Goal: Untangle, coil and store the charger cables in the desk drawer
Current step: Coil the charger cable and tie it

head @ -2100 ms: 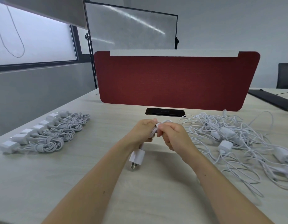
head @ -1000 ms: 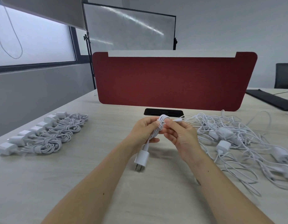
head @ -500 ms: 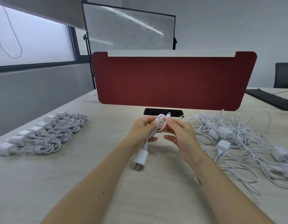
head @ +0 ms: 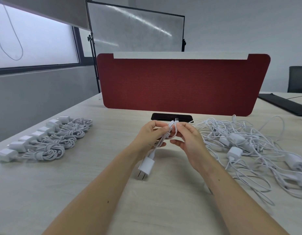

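Coil (head: 169, 134) is pinched by left hand (head: 151, 135) and right hand (head: 189, 141), held together — connector tip (head: 176, 119) is now swung upright above them; tie-off is judged near.

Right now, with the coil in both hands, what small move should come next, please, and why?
Probably tuck the connector through the coil to lock it: the left hand grips the coil, the right hand pinches its loose end, the connector pokes up free, and the done bundles are knotted likewise.
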`<state>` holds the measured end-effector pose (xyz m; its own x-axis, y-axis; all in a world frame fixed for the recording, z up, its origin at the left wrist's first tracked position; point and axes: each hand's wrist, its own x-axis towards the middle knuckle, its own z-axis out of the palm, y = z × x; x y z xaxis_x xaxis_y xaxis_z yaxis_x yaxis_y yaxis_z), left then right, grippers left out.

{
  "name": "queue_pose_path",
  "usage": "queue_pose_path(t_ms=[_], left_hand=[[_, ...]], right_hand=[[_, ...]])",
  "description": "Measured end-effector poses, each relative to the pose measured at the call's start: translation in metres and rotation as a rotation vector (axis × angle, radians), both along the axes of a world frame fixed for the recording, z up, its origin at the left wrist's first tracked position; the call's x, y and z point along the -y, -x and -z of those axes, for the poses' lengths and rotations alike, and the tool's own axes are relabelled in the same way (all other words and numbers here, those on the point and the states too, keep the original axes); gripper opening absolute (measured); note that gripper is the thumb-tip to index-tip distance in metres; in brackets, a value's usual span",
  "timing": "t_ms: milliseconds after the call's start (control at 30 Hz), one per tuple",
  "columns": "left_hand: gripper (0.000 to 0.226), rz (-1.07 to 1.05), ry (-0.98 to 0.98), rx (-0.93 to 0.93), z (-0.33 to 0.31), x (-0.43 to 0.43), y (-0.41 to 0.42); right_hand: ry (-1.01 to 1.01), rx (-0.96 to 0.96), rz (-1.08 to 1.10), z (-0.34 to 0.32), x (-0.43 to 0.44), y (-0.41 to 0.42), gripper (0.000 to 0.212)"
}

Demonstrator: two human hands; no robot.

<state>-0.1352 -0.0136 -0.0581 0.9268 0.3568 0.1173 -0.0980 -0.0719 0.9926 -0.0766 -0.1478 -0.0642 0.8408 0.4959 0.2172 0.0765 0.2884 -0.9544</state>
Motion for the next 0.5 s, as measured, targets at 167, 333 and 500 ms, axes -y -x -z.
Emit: queue_pose_path(t_ms=[167, 333, 500], left_hand=[[0.015, -0.014, 0.158, -0.027, -0.001, -0.002, -0.001], [0.049, -0.019, 0.204, 0.040, -0.007, -0.005, -0.001], [0.046, 0.039, 0.097, 0.053, -0.006, -0.011, -0.001]], right_hand=[[0.036, 0.052, -0.015, 0.003, 0.001, 0.000, 0.020], [-0.001, 0.075, -0.015, 0.003, -0.003, 0.006, 0.021], [0.046, 0.085, -0.001, 0.004, -0.003, 0.006, 0.017]])
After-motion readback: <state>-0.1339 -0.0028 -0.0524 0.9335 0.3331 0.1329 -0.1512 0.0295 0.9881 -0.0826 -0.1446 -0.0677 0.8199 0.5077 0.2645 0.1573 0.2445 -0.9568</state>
